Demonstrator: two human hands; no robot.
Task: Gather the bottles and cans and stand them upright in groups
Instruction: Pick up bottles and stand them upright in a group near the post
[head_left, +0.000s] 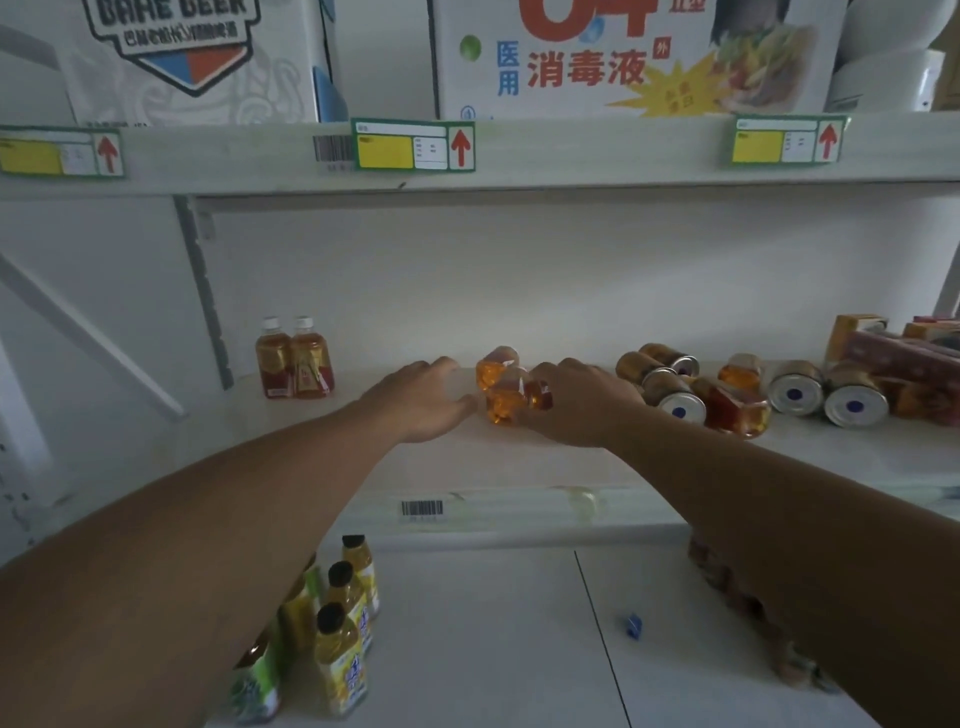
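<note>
Amber bottles (506, 387) lying blurred between left hand (423, 400), right hand (576, 402)

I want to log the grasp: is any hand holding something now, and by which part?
The right hand closes on the amber bottles lying on the shelf; the exact part is hidden. The left hand is open, holding nothing.

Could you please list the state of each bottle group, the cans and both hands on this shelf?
Two amber bottles: upright, side by side at the shelf's left.
Middle amber bottles: lying down, between the hands.
Cans: on their sides, bases toward the camera.
Amber bottle by cans: lying down.
Yellow bottles: upright on the lower level.
Left hand: open, beside the middle bottles.
Right hand: on the middle bottles; grip unclear.
</note>
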